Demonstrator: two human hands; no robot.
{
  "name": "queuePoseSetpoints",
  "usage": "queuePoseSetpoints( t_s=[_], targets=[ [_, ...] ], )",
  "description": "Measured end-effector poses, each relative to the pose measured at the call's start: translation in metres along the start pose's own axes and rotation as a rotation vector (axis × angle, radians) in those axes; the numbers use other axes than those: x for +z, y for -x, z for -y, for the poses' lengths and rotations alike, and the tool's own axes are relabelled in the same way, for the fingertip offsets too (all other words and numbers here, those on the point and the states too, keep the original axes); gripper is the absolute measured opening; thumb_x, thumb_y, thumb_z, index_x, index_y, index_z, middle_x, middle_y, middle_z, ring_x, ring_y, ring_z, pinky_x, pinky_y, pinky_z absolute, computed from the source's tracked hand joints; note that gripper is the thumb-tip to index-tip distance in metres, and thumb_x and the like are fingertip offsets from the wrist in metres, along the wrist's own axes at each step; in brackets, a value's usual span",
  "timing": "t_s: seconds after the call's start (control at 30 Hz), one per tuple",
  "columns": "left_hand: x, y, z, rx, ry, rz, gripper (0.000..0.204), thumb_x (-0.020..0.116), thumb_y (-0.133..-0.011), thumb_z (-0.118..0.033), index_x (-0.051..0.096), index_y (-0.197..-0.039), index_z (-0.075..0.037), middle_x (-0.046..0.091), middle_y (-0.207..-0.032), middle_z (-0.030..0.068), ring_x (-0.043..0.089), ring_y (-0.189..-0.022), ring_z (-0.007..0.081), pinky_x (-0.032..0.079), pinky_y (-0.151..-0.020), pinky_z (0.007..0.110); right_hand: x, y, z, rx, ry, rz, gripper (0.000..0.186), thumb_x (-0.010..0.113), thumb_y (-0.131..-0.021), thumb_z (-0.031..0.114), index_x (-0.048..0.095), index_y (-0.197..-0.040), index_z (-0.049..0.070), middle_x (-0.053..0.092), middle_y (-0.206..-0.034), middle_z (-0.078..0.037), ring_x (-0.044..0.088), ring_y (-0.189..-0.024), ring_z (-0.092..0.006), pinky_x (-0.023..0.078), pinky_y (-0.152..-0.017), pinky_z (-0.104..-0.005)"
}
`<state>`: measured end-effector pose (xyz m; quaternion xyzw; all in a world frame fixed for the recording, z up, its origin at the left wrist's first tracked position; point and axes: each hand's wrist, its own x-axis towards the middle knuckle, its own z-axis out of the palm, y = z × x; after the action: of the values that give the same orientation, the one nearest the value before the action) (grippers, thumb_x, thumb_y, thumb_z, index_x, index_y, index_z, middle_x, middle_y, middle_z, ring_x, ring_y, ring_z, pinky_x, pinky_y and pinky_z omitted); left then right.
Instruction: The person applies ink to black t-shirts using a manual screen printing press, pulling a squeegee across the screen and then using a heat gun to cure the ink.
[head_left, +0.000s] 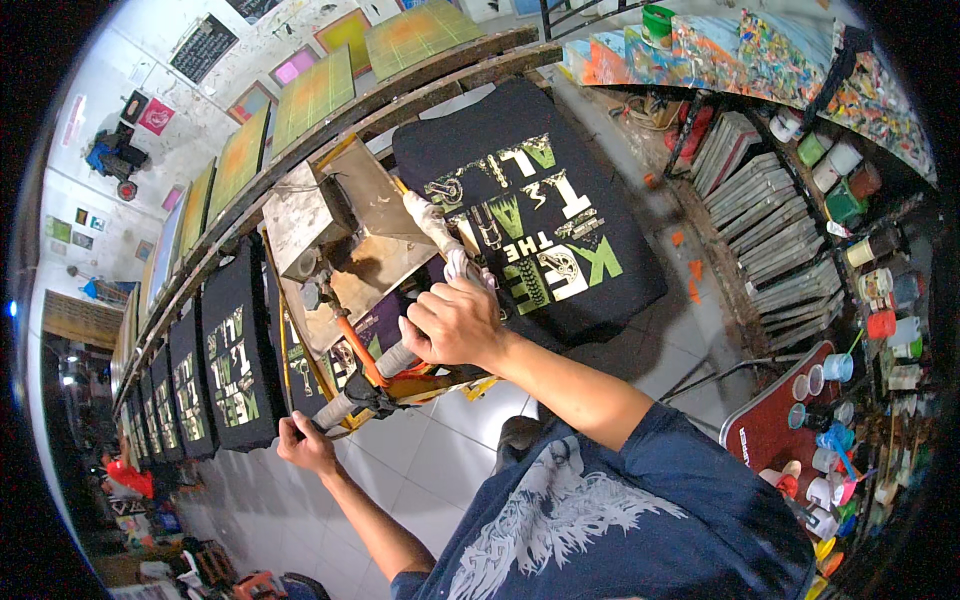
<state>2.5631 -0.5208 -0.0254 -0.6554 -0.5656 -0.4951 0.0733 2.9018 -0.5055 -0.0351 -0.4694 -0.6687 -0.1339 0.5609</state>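
My left hand (308, 446) is closed at the lower left end of a grey, tape-wrapped handle bar (338, 408). Farther up to the right, my right hand (455, 322) makes a fist around the bar's other end. The bar belongs to a framed unit with a worn metal hood (298, 215), which sits over a dark printed T-shirt (378, 325) and hides most of it. An orange tube (358, 350) and cables run between hood and bar. To the right lies a black T-shirt (625, 265) with green and white print.
More printed black T-shirts (232, 350) hang in a row to the left. A wooden rail (400, 100) runs behind them, with screen frames (315, 95) leaning beyond. Stacked grey boards (775, 225) and paint containers (838, 367) crowd the right side. Below is a tiled floor (440, 455).
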Motion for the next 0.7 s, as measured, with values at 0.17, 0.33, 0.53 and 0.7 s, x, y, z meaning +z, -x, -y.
queuePoseSetpoints(
  t_s=[0.17,0.33,0.53,0.7],
  targets=[
    [-0.010,0.015,-0.029,0.039,-0.108,-0.019,0.043,0.064,-0.097,-0.020,0.045,-0.064,-0.003,0.043,-0.050,0.0086,0.038,-0.046,0.0181,0.029,-0.047,0.039,-0.008,-0.010,-0.011,-0.037,-0.025,0.001,0.028,0.070,-0.081,0.021,0.051,-0.061,0.014,0.047,-0.059,-0.002,0.053,-0.056,-0.0200,0.041,-0.056,-0.0348],
    [-0.008,0.032,-0.042,0.015,-0.053,-0.035,0.044,0.064,-0.098,-0.020,0.043,-0.063,-0.003,0.042,-0.048,0.0064,0.039,-0.043,0.0152,0.028,-0.045,0.036,-0.019,-0.007,-0.019,-0.054,-0.033,0.018,0.028,0.069,-0.079,0.020,0.049,-0.060,0.015,0.046,-0.059,-0.002,0.051,-0.054,-0.0201,0.040,-0.055,-0.0348],
    [-0.012,0.031,-0.045,-0.035,-0.014,-0.017,0.045,0.063,-0.099,-0.019,0.041,-0.063,-0.003,0.043,-0.048,0.0054,0.039,-0.044,0.0139,0.028,-0.044,0.035,-0.018,-0.005,-0.016,-0.029,-0.037,0.024,0.028,0.069,-0.079,0.019,0.049,-0.061,0.014,0.045,-0.059,-0.002,0.051,-0.055,-0.0205,0.038,-0.055,-0.0353],
    [-0.010,0.033,-0.045,-0.024,-0.044,-0.044,0.042,0.063,-0.098,-0.016,0.044,-0.063,-0.003,0.044,-0.048,0.0045,0.041,-0.044,0.0121,0.030,-0.044,0.033,-0.018,-0.006,-0.018,-0.047,-0.038,0.035,0.027,0.069,-0.078,0.017,0.049,-0.061,0.013,0.046,-0.060,-0.002,0.051,-0.055,-0.0214,0.038,-0.055,-0.0352]
  ],
)
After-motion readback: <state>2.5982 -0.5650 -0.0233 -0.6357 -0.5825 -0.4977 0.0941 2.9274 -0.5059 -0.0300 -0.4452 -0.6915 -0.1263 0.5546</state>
